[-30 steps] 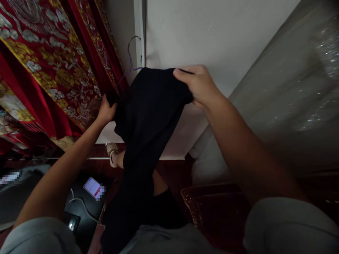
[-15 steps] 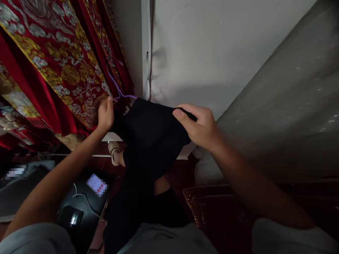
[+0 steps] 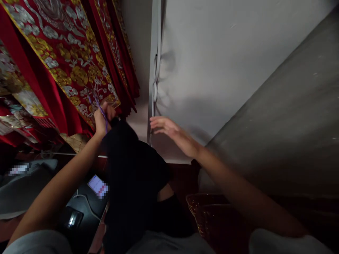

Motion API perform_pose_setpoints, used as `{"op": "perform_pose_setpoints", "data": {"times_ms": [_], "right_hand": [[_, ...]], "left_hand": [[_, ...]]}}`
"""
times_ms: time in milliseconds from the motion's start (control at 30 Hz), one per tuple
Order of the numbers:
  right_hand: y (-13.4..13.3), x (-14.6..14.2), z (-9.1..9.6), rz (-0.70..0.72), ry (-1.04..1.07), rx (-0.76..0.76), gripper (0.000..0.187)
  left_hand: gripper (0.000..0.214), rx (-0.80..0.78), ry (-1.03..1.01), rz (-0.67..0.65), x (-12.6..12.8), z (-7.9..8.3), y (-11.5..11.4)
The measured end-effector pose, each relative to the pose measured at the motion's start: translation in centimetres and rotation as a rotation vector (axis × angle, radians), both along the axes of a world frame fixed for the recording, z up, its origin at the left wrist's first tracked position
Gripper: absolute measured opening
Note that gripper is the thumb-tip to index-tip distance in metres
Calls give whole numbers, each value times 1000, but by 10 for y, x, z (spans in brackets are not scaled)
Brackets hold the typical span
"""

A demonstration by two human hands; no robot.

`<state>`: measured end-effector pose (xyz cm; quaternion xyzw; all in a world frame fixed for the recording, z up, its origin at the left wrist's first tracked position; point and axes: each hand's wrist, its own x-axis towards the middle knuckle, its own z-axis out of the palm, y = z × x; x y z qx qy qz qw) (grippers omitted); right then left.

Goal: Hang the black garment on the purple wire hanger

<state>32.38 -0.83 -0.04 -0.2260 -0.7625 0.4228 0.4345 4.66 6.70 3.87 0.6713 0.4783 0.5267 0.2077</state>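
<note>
CHANGE: I note the right hand (image 3: pixel 172 132) has let go of the black garment (image 3: pixel 132 176), fingers spread and empty at its 2 o'clock | left hand (image 3: pixel 103 118) clenched on purple hanger (image 3: pixel 102 112) and garment top | garment hangs toward 6 o'clock, held one-handed.

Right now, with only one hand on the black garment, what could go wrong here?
1. The black garment hangs from the left hand alone, by the purple hanger. The right hand is open and apart from it, so the garment may slide off.
2. The hanger is close to the red embroidered cloth and could snag it.
</note>
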Motion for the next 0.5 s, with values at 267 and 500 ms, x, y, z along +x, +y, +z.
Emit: {"op": "perform_pose_setpoints", "data": {"times_ms": [267, 500], "right_hand": [[78, -30, -58, -187, -42, -176, 58], [65, 3, -45, -234, 247, -530, 56]], "left_hand": [[69, -148, -259, -470, 41, 6, -66], [73, -215, -250, -423, 26, 10, -72]]}}
